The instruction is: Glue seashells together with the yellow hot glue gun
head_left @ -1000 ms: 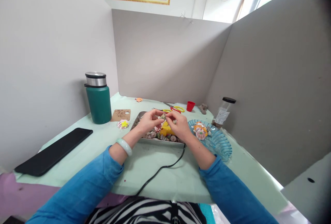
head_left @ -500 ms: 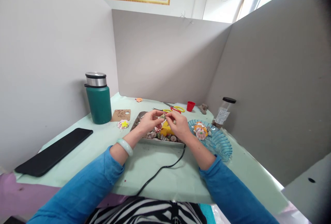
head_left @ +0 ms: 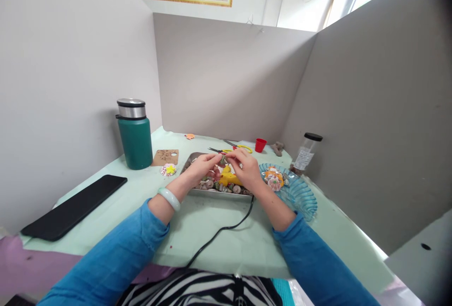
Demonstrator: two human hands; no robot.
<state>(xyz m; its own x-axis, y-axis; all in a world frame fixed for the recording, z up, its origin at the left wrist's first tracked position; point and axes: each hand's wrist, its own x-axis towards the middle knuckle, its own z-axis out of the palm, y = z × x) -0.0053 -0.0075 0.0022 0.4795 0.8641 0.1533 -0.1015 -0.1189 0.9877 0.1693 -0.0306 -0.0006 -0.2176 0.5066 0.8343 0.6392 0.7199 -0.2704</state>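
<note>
- The small shell-like piece point(head_left: 223, 159) looked light enough for fingertips alone; in judgement, it would have been hard and stiff, without any give.
- Its thin edges, if it was real shell, might have chipped under a hard squeeze, and a smooth face could have slid; light, even pressure would have suited it.
- The best hold was likely at the outer rim, thumb against finger on opposite sides, leaving the faces free.
- The piece sat between the fingertips of the left hand point(head_left: 202, 167) and the right hand point(head_left: 247, 170), above the far part of the metal tray point(head_left: 215, 193).
- The left thumb and fingers lay close together beside it, while the right fingers curled in from the other side; which hand bore it, and whether either was clamped on it, could not be told.
- It looked mottled, pale cream to greenish; its full outline was hidden by the fingers.
- Beneath the hands, a yellow gun-shaped tool point(head_left: 228, 177) lay in the tray among small snail-like shells point(head_left: 237, 189), with a black cord point(head_left: 219, 231) running from near the tray's front edge.
- Decorated shells point(head_left: 274, 180) rested on the blue scalloped plate point(head_left: 304, 198) beyond the right wrist.
</note>
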